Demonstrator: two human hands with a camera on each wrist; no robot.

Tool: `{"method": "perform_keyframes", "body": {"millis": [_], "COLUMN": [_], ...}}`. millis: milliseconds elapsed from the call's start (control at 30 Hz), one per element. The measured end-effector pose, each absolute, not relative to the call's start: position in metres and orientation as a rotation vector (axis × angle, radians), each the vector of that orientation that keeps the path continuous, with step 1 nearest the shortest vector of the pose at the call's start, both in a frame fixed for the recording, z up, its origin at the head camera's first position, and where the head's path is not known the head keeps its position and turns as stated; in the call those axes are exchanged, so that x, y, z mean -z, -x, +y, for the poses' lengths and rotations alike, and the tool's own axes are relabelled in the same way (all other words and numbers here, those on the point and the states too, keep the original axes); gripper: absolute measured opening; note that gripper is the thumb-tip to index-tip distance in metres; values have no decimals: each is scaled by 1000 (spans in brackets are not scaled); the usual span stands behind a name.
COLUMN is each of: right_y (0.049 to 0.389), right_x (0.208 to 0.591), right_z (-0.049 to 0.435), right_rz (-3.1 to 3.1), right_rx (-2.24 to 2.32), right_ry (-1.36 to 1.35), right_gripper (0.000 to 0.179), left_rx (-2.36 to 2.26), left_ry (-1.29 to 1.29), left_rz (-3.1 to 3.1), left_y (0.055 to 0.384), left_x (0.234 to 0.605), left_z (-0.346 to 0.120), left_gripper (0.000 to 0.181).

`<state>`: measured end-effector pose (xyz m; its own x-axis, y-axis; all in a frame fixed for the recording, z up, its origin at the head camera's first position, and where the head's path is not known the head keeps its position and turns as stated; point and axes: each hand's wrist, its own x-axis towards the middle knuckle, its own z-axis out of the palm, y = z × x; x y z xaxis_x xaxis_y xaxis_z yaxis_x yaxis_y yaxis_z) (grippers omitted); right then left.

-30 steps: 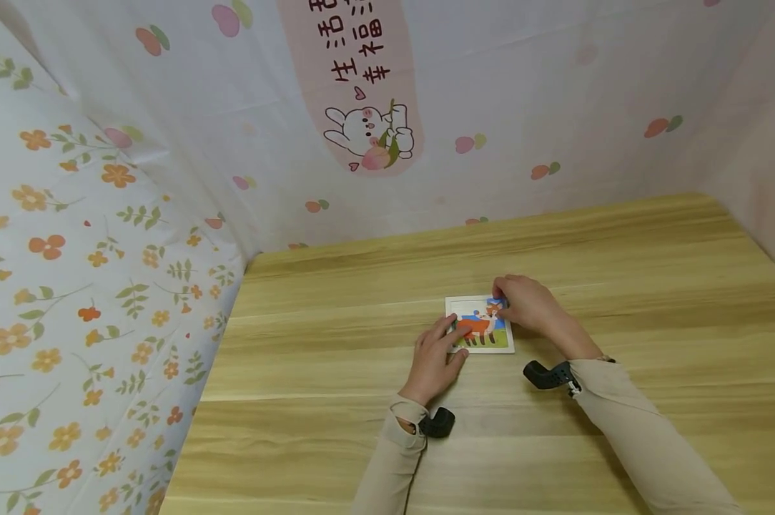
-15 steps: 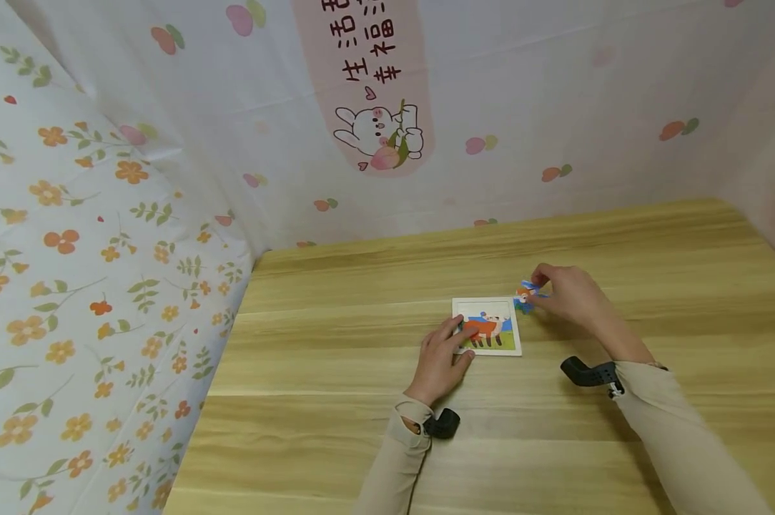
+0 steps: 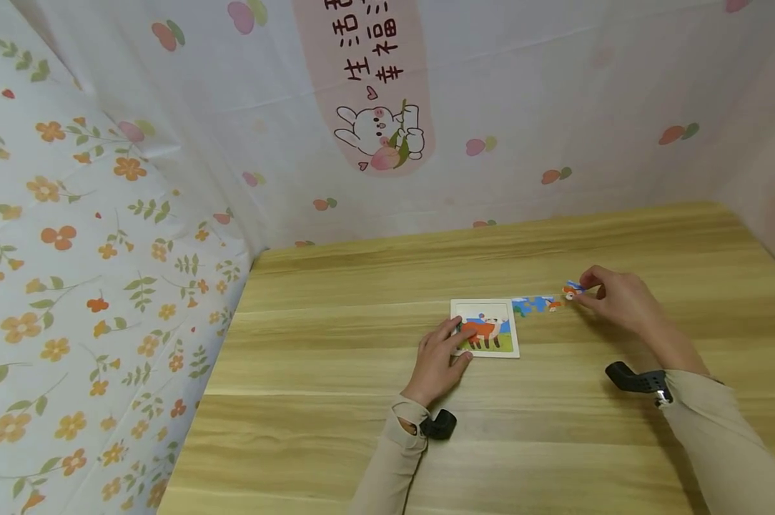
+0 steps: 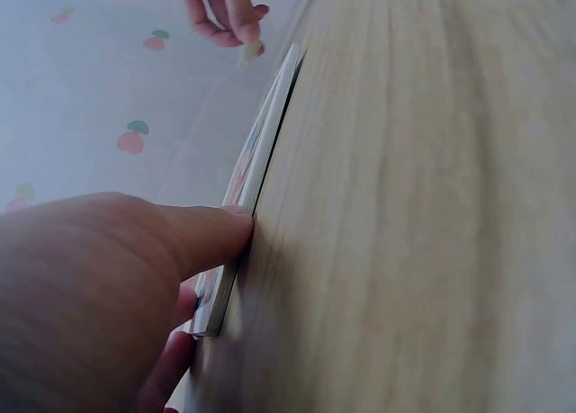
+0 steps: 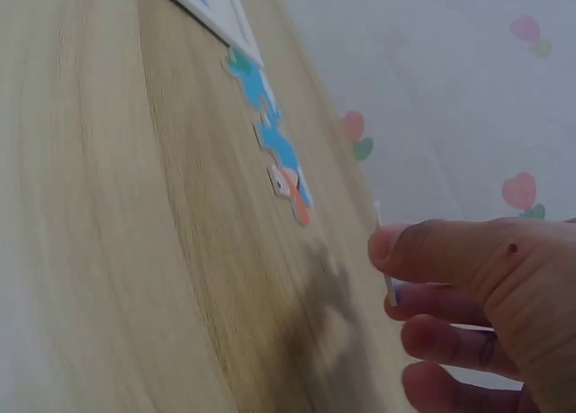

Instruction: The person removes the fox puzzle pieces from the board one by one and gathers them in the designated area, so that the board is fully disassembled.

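My left hand (image 3: 436,360) rests on a white-framed jigsaw puzzle (image 3: 515,337), its fingers over the left part and the thumb along the near edge. An orange fox body (image 3: 484,331) shows in the fitted part, with a bare strip along the top. To the right, my right hand (image 3: 622,302) pinches a puzzle piece (image 3: 570,291) with blue and orange on it, between thumb and fingers. In the right wrist view that piece (image 5: 392,290) is edge-on, above the table. A row of loose blue pieces (image 5: 279,143), one with orange, lies beside the frame's corner.
The puzzle lies on a wood-grain table (image 3: 336,386). A patterned cloth (image 3: 522,93) hangs behind the table's far edge, and a floral cloth (image 3: 91,286) hangs at the left. Black wrist mounts (image 3: 440,425) stick out from both cuffs.
My right hand has moved right from the puzzle's upper right corner, carrying a piece. Loose pieces now show on the table beside the frame. My left hand stays on the puzzle.
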<state>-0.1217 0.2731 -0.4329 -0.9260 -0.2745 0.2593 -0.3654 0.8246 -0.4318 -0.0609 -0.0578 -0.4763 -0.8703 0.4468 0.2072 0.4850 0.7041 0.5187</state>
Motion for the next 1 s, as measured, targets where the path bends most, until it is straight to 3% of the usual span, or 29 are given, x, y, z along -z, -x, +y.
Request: {"method": "perform_keyframes", "body": {"millis": [667,1000], "right_y": [115,108], "right_x": [454,457], "right_z": [281,279], "right_rz": [-2860,-2832], "right_rx": [-860,-1101], "right_ry": [-515,-380], "right_gripper": [24,29], "left_rx": [918,946], "left_ry": [775,762], "left_rz": [-2811,-2820], "left_y": [60,60], "left_x": [480,476], "left_z": [-58,-57], "left_gripper": [39,38]}}
